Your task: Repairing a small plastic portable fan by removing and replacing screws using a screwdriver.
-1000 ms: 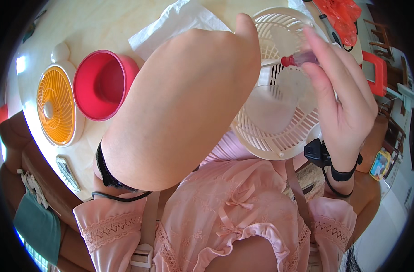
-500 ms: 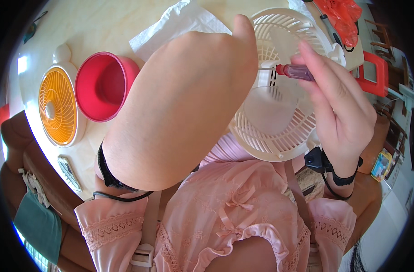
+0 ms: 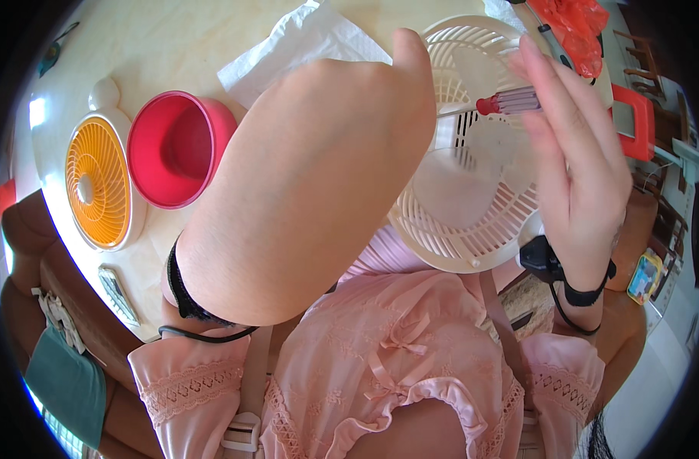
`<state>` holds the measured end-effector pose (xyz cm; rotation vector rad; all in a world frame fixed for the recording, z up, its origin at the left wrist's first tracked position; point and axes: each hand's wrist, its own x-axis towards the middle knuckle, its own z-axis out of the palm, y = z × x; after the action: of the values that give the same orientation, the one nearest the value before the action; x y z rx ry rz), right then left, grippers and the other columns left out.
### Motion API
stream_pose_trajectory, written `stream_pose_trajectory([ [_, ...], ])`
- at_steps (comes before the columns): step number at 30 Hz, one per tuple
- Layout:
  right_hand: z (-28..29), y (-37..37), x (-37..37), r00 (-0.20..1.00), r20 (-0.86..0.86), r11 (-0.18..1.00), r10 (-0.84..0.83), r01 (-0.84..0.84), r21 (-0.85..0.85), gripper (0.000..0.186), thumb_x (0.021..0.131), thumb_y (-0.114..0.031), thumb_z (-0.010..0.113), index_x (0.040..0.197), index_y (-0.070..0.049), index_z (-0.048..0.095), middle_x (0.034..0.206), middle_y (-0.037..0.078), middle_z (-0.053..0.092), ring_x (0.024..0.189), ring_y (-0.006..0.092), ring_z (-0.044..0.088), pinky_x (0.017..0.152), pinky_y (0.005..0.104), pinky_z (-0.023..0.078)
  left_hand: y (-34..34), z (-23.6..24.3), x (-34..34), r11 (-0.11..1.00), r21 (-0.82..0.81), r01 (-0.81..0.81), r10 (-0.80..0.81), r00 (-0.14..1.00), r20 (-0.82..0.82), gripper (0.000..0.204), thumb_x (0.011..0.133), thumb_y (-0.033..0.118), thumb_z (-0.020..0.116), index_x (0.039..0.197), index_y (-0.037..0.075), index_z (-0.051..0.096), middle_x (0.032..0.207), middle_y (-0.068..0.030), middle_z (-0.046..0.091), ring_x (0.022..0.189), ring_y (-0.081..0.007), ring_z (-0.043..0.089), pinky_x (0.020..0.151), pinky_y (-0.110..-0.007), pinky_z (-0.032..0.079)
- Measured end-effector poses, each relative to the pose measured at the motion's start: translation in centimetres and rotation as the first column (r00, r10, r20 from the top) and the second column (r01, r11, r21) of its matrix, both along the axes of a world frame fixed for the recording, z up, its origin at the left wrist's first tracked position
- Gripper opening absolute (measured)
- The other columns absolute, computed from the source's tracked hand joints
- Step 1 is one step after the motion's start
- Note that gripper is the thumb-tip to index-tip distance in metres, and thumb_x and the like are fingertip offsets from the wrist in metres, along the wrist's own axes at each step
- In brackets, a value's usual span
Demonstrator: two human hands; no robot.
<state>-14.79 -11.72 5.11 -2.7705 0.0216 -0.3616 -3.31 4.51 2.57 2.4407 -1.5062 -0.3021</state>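
Note:
My left hand is raised close to the camera and grips the left rim of a cream round fan grille, held upright over my lap. My right hand holds a small screwdriver with a red and clear handle; its thin metal shaft points left across the grille's ribs toward my left thumb. The left hand's fingers are hidden behind its own back.
A pale round table carries an orange fan grille in a white frame, a red bowl-shaped housing, a white tissue and a red plastic bag. A brown sofa lies at the left.
My right hand has lifted and swung the screwdriver from pointing down-left at the grille to lying nearly level across its upper part. The left hand and grille stay put.

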Motion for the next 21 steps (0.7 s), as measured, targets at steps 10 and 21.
stream_pose_trajectory([
  [10, 0.1, -1.3, -0.7, 0.998, -0.065, 0.997, 0.006, -0.012, -0.081, 0.037, 0.087, 0.011, 0.056, 0.123, 0.003, 0.061, 0.11, 0.014, 0.068, 0.1, 0.0215, 0.066, 0.087, 0.0286, 0.05, 0.2, -0.2, 0.1, 0.999, 0.046, -0.003, 0.004, 1.0, -0.012, 0.041, 0.089, 0.01, 0.059, 0.126, -0.001, 0.046, 0.069, -0.0181, 0.061, 0.067, -0.0353, 0.062, 0.061, -0.043, 0.049],
  [21, 0.3, -1.2, -0.6, 0.996, -0.077, 0.997, 0.055, -0.051, 0.055, 0.036, 0.089, 0.01, 0.053, 0.123, 0.002, 0.062, 0.117, 0.017, 0.065, 0.104, 0.0235, 0.065, 0.089, 0.0296, 0.05, 0.1, -0.3, 0.0, 0.999, 0.037, 0.012, -0.013, 1.0, 0.025, 0.041, 0.09, 0.011, 0.058, 0.126, -0.002, 0.046, 0.069, -0.0176, 0.061, 0.067, -0.0355, 0.062, 0.062, -0.043, 0.049],
])
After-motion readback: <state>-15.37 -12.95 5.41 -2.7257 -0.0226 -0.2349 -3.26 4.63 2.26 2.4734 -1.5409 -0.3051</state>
